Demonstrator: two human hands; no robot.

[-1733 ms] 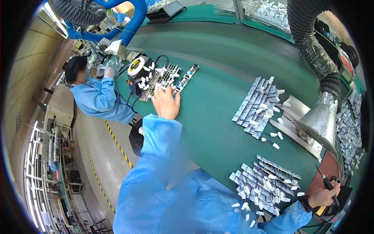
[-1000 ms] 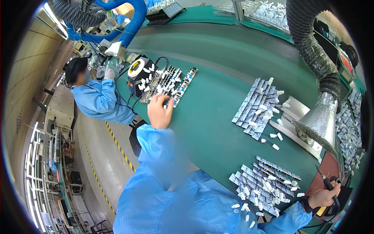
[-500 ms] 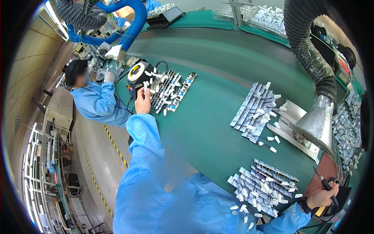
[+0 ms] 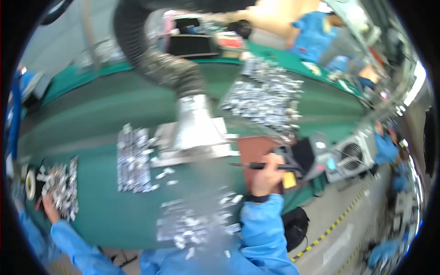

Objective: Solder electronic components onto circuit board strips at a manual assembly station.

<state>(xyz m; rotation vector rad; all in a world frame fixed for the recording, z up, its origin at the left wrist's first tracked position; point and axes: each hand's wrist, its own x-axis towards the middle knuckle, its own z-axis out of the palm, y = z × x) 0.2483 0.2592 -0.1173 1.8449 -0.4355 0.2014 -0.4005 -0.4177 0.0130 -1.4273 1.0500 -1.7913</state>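
Swung rightward since half a second ago, with the left hand (image 4: 49, 208) now at the far left edge, fingers curled onto the tray of small parts (image 4: 62, 188) by the tape roll (image 4: 30, 185). Right hand (image 4: 265, 176) clenched around a dark soldering iron (image 4: 263, 166) over the brown pad (image 4: 255, 153), near the bench's (image 4: 96, 114) front edge. Loose parts (image 4: 192, 220) close below, a strip stack (image 4: 133, 160) mid-bench with bare green beside it, the metal extraction hood (image 4: 197, 123) and hose (image 4: 156, 50) looming ahead, more parts (image 4: 266, 96) beyond.

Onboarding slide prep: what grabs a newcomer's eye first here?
The big fume hose with its metal funnel hangs mid-frame over the green table. Beneath it the right hand holds a dark pen-like tool. Far left, the left hand touches a pile of small silvery parts.
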